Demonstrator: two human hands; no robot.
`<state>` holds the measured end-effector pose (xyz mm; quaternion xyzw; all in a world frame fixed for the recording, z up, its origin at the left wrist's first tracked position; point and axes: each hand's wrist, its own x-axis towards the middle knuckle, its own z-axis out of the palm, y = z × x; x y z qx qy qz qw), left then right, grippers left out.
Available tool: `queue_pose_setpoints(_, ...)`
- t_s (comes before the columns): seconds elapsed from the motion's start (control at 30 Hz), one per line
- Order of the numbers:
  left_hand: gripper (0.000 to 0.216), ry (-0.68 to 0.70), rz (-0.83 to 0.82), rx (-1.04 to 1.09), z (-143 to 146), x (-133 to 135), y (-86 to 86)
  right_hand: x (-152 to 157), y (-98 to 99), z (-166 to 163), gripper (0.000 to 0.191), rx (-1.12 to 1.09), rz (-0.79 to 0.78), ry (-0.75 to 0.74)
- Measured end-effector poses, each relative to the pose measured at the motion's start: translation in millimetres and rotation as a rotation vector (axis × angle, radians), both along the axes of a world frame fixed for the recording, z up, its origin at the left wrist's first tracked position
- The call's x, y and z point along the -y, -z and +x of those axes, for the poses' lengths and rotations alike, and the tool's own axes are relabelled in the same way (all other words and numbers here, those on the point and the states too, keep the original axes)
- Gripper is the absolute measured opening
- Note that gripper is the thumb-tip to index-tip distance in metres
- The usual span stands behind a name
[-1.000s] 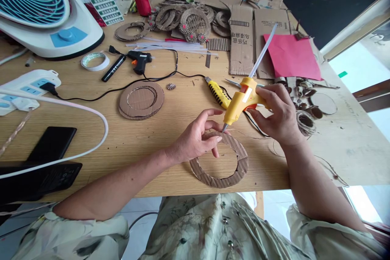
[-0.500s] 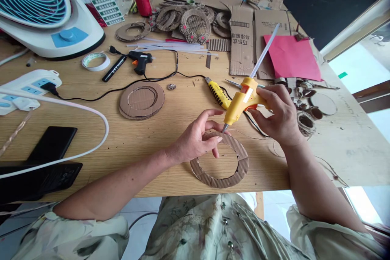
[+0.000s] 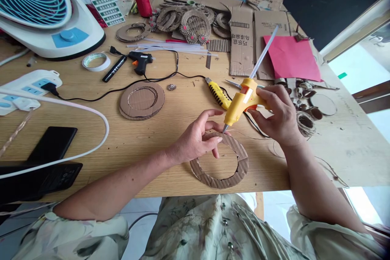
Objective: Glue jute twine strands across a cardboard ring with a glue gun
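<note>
Cardbd. [image 3: 242, 41] nr yellow glue gun [image 3: 239, 103] prob. reads "巧乐兹".

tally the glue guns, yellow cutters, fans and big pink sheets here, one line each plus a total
Glue guns: 2
Yellow cutter: 1
Fan: 1
Big pink sheet: 1
Total: 5

Two glue guns [image 3: 237, 107], one tape roll [image 3: 105, 65], one fan [image 3: 71, 37]

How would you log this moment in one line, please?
left hand: holds cardboard ring | right hand: grips yellow glue gun | nozzle: at ring's far edge
</note>
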<state>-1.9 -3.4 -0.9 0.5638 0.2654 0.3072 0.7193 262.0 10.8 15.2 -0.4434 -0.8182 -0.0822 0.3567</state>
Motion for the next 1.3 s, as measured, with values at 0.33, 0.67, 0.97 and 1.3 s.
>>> queue_pose_setpoints(0.33, 0.052, -0.008, -0.002, -0.007, -0.6, -0.3, -0.3, 0.6, -0.3, 2.0, 0.050, 0.008, -0.048, 0.047)
queue_pose_setpoints(0.67, 0.052, -0.012, -0.007, -0.038, -1.8, -1.2, -2.7, -3.6, -1.5, 7.5, 0.046, -0.077, -0.048, 0.000)
queue_pose_setpoints(0.97, 0.050, -0.004, 0.012, -0.040, -1.6, 0.6, -3.5, -24.6, 22.4, 4.9, 0.042, -0.115, -0.184, 0.159)
queue_pose_setpoints(1.3, 0.052, 0.011, 0.047, -0.027, -2.2, 5.6, -7.8, -34.3, 48.4, -3.9, 0.039, -0.039, -0.323, 0.115)
